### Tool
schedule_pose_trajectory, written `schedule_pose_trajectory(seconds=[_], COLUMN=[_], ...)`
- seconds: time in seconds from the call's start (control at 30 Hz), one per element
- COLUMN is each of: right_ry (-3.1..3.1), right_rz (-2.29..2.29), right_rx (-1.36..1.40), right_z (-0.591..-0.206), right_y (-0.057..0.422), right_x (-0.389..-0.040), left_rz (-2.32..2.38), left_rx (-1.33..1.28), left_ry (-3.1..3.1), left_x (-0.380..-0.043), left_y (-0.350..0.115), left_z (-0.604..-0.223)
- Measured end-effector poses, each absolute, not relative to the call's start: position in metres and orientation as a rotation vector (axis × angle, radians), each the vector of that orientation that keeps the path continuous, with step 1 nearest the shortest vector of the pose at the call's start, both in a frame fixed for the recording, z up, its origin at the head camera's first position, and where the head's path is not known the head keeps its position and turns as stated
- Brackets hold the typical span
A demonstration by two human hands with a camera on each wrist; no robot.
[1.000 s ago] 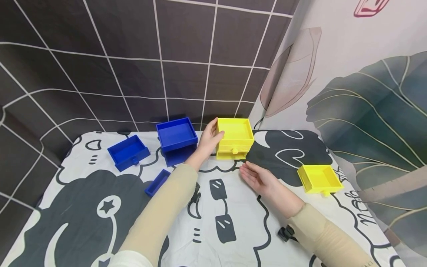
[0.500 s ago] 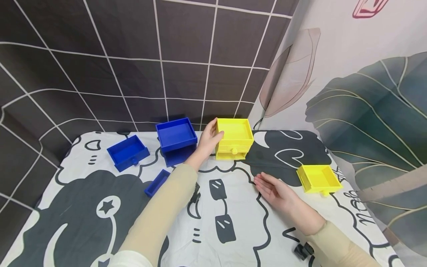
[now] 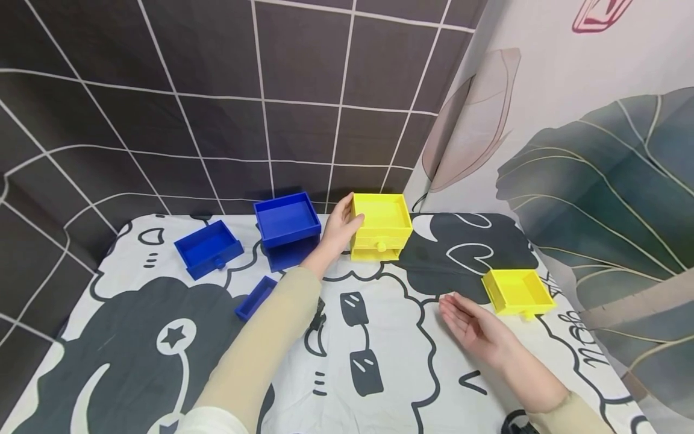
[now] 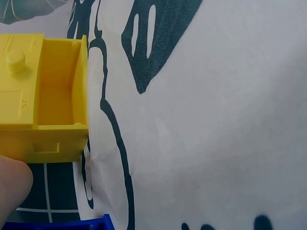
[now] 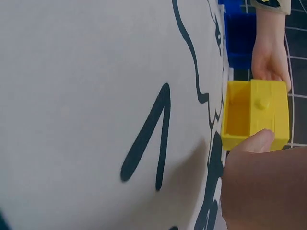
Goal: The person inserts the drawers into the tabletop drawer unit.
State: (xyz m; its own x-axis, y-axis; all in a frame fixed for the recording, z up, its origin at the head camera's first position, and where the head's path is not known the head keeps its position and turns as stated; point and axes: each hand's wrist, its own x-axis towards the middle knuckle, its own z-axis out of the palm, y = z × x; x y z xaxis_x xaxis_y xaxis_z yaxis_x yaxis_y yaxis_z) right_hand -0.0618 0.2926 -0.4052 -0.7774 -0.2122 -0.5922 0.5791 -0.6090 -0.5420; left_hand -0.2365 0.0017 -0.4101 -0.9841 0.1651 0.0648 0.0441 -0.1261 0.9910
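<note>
My left hand (image 3: 338, 229) holds the left side of a small yellow drawer cabinet (image 3: 382, 211), thumb at its upper left edge. The cabinet stands upright with a tray top. Its upper drawer, with a round knob (image 4: 16, 61), is pushed in; the lower compartment (image 5: 237, 110) is open and has no drawer. To the right, my right hand (image 3: 482, 334) is held over the cloth with fingers extended and nothing in it. A loose yellow drawer (image 3: 518, 290) lies just beyond that hand, knob toward me.
A blue cabinet (image 3: 287, 220) with an open compartment stands left of my left hand. A loose blue drawer (image 3: 208, 247) lies farther left, and a smaller blue piece (image 3: 255, 298) is partly behind my left sleeve. Dark gridded cloth (image 3: 217, 120) hangs behind the table.
My right hand has drawn away from the yellow cabinet, moving right and toward me, near the loose yellow drawer. The left hand and both cabinets have stayed in place.
</note>
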Motion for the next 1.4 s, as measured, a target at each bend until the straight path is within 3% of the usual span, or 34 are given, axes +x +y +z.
schedule_pose_trajectory(seconds=[0.23, 0.5, 0.8, 1.4], right_ry=[0.920, 0.864, 0.742, 0.773], right_rz=[-2.445, -2.482, -2.537, -2.465], right_rx=[0.549, 0.703, 0.678, 1.102], right_z=[-0.404, -0.401, -0.408, -0.418], right_y=[0.318, 0.338, 0.365, 0.403], right_x=[-0.048, -0.037, -0.021, -0.006], left_rz=[2.282, 2.272, 2.270, 2.272], left_rx=[0.234, 0.225, 0.222, 0.204], left_ry=[2.018, 2.047, 2.049, 2.032], left_x=[-0.237, -0.237, -0.237, -0.236], left_y=[0.004, 0.003, 0.003, 0.002], left_z=[-0.411, -0.411, -0.412, -0.410])
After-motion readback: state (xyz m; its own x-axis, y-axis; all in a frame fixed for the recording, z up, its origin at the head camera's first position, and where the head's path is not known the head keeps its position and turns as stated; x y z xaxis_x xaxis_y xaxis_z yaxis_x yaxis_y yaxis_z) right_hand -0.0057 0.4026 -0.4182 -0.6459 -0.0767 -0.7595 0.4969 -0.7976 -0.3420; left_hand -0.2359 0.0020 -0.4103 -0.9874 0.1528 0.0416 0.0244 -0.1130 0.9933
